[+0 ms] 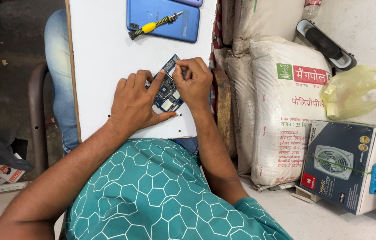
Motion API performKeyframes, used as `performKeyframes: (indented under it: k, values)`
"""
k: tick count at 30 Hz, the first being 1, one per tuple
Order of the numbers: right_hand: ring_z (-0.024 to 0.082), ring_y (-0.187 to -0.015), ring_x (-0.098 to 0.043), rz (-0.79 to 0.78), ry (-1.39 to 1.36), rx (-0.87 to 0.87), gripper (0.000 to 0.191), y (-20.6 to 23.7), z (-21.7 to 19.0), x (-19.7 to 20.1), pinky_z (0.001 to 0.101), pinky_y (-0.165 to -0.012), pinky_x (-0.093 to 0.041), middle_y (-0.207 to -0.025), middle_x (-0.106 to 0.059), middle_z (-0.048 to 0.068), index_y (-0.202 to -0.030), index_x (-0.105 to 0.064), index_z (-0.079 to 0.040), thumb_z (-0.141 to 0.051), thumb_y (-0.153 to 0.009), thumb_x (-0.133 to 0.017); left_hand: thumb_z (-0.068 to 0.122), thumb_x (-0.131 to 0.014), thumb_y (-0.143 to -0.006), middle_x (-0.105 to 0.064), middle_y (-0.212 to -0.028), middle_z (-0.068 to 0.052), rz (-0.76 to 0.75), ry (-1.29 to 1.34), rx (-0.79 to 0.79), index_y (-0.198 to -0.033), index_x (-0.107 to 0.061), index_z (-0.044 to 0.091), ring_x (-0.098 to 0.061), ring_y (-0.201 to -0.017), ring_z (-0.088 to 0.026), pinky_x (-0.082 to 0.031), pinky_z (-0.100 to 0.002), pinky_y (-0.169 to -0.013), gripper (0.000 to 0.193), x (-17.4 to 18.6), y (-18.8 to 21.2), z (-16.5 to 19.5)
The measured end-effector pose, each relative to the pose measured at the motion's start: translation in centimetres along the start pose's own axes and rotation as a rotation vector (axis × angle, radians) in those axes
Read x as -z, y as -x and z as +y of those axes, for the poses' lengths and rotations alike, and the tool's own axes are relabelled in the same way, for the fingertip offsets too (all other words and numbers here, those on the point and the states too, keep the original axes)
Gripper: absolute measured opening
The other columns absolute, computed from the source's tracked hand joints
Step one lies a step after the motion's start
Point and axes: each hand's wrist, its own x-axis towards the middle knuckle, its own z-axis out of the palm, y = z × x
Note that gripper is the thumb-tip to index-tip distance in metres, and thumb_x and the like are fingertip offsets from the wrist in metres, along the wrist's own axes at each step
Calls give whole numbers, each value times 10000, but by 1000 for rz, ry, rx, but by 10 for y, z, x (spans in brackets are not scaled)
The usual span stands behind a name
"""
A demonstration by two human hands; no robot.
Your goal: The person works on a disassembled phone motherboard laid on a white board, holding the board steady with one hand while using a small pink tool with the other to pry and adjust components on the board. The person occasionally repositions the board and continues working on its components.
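Both hands met over a small blue circuit board (166,91) lying flat on the white table (103,58), its long axis running diagonally away from the person toward the upper right. The left hand (137,102) pressed it down, forefinger stretched across the chips and thumb along the near edge. The right hand (194,82) pinched the far upper corner between thumb and fingertips, so it sat nearer that end. The board looked rigid, studded with dull metal shields. Beyond it lay a glossy blue phone back (163,18) carrying a yellow-and-black screwdriver (152,26). Woven white sacks (281,102) stood to the right.
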Motion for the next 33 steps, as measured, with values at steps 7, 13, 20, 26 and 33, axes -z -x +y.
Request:
performKeyframes:
  k: [7, 13, 20, 26, 33]
  values:
    - [40, -610, -561, -56, 1, 69, 78, 3, 6, 0, 203, -497, -436, -873, -668, 42, -954, -752, -25, -4, -880, -742, 920, -696, -658, -529, -1037, -116, 15, -13, -5, -1371, -659, 51, -472, -841, -218, -374, -377, -688, 1124, -4, 1, -1]
    - [40, -593, -546, -11, -5, 19, 63, 5, 11, -1, 206, -487, -426, -882, -662, 53, -951, -743, -15, -13, -891, -723, 921, -695, -658, -527, -1029, -114, -2, -14, 0, -1373, -658, 53, -471, -834, -221, -371, -379, -684, 1125, -9, 3, -1]
    - [31, -573, -512, -85, -84, 89, 67, 7, 15, 2, 207, -463, -395, -844, -668, 25, -927, -743, -40, -4, -872, -730, 905, -715, -650, -532, -1046, -111, 15, 10, 3, -1388, -647, 58, -470, -847, -219, -370, -378, -695, 1125, -10, 5, -1]
    - [20, -659, -528, 77, -438, -94, 83, 0, 4, 18, 196, -542, -424, -892, -647, -1, -1032, -714, -22, 23, -963, -697, 867, -766, -629, -535, -1061, -115, 8, 47, 20, -1396, -631, 59, -489, -865, -225, -393, -382, -717, 1122, 5, 3, 11]
    - [11, -689, -511, 88, -581, -145, 71, -4, -24, 42, 184, -581, -411, -892, -639, -11, -1054, -708, -12, 5, -985, -707, 817, -825, -606, -537, -1085, -144, 38, 91, 69, -1350, -631, 27, -524, -887, -246, -421, -387, -734, 1102, 28, -6, 35]
